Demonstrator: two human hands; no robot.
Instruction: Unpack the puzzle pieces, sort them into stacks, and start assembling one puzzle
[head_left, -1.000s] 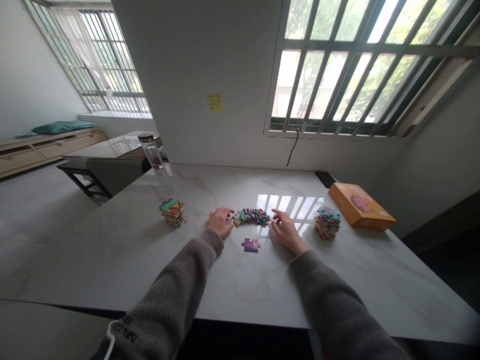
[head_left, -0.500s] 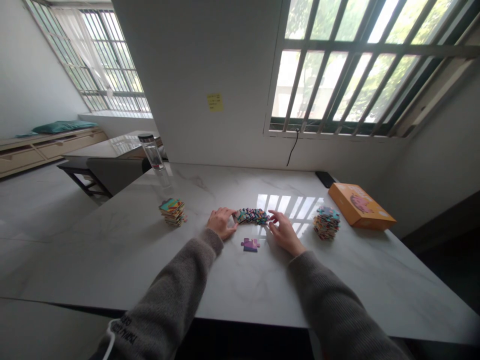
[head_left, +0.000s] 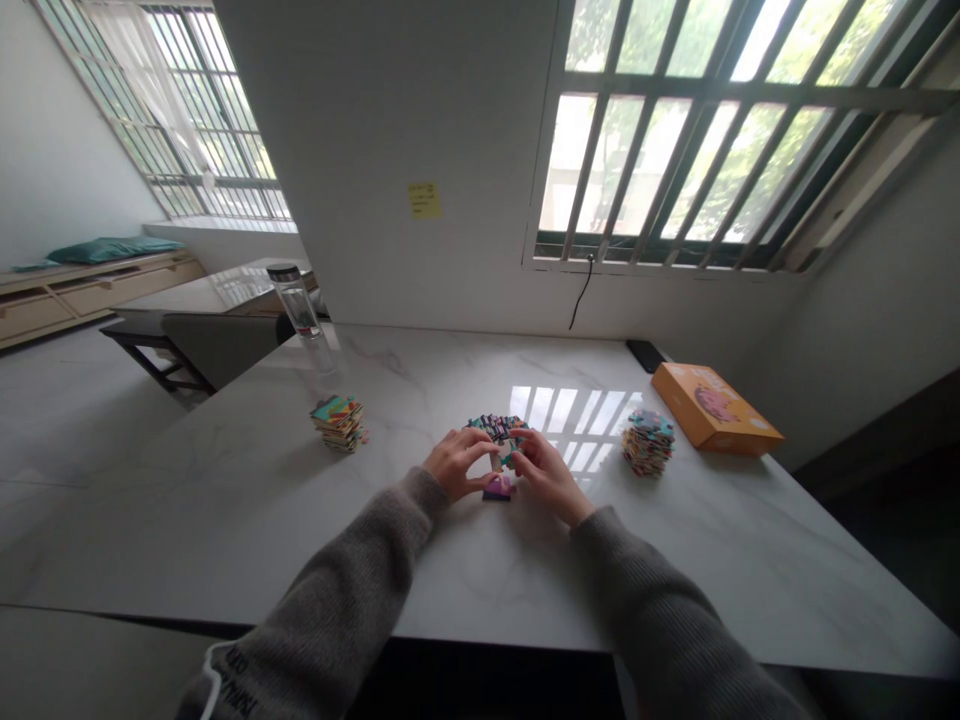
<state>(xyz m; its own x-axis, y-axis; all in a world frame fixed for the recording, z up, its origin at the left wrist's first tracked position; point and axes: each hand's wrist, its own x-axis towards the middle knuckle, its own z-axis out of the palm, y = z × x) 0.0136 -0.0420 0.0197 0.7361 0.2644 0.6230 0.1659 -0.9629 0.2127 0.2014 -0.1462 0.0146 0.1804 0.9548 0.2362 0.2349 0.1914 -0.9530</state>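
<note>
Jigsaw puzzle pieces [head_left: 495,430] are located at table centre in a loose cluster, seen from the head view, directly beyond both hands. Left hand [head_left: 455,465] and right hand [head_left: 547,475] are drawn together over the cluster. Left fingers [head_left: 469,445] are curled and right fingers [head_left: 525,445] are bent inward, the 2 sets of fingertips nearly meeting. Whether they pinch a piece cannot be determined. 1 purple piece [head_left: 498,489] lies flat below the hands, partly covered.

Progress as observed: 2 stacks remain intact, a left stack [head_left: 339,423] and a right stack [head_left: 647,445]. No assembled picture is visible.

The surface is a white marble table [head_left: 420,380] with window reflections. An orange box [head_left: 712,410], a black phone [head_left: 646,355] and a clear water bottle [head_left: 296,310] stand on it. The room shows a yellow sticky note [head_left: 424,200] on the wall, a barred window [head_left: 675,130] and a teal cushion [head_left: 112,250] on a wooden bench.
</note>
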